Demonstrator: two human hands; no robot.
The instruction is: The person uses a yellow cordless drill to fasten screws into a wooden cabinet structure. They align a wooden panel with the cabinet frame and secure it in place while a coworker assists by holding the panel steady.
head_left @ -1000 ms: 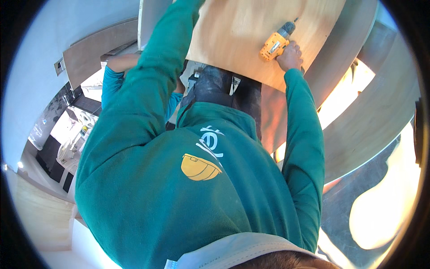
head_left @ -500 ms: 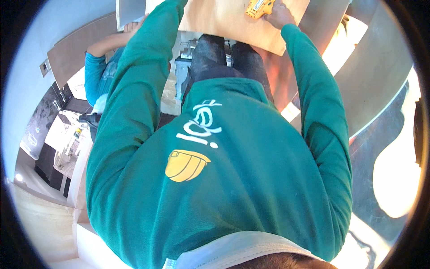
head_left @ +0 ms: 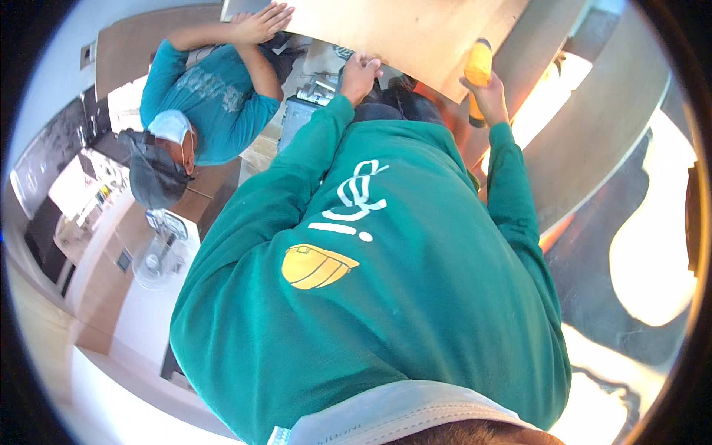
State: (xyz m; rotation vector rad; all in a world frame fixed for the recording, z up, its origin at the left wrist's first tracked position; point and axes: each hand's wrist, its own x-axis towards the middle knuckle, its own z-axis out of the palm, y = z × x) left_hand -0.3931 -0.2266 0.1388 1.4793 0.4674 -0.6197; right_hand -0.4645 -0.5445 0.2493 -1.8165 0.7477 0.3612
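Left hand (head_left: 361, 78) has drawn back to the near edge of the board (head_left: 393, 26), fingers curled, hold unclear; right hand (head_left: 491, 100) grips the drill (head_left: 480, 63) rightward, long axis near-to-far.

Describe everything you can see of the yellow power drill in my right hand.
The power drill has a rounded yellow body with a dark patch at its upper end; a yellow-and-dark lower end shows below your grip. The casing looks like plastic. It appears roughly upright in the picture, near the right corner of the wooden panel. Your right hand wraps its middle, hiding much of the handle. I can't make out a chuck or bit, nor whether it touches the panel or is running.
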